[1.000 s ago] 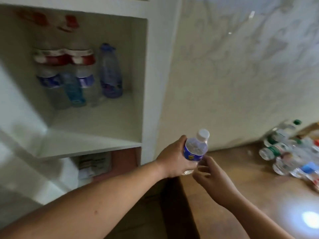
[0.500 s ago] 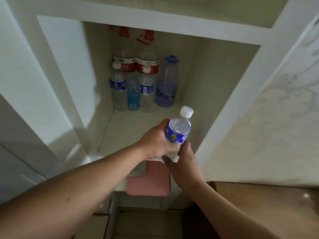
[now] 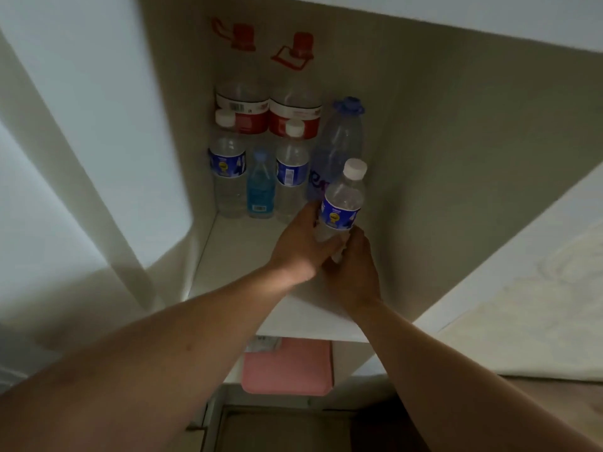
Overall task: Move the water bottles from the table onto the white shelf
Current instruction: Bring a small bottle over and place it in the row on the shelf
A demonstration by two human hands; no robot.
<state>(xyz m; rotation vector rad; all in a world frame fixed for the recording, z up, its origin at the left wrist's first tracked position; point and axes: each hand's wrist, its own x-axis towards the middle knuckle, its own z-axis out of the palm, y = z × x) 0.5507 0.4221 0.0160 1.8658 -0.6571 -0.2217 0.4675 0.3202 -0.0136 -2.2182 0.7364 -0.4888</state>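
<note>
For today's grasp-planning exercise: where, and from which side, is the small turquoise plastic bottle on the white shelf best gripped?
Probably by its blue-capped neck, from the front: the small turquoise plastic bottle stands upright between two taller clear blue-labelled bottles, so its body's sides are blocked while its neck is free.

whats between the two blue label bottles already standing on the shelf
In the head view, a small blue-liquid bottle stands between the left blue-label bottle and the right blue-label bottle.
</note>
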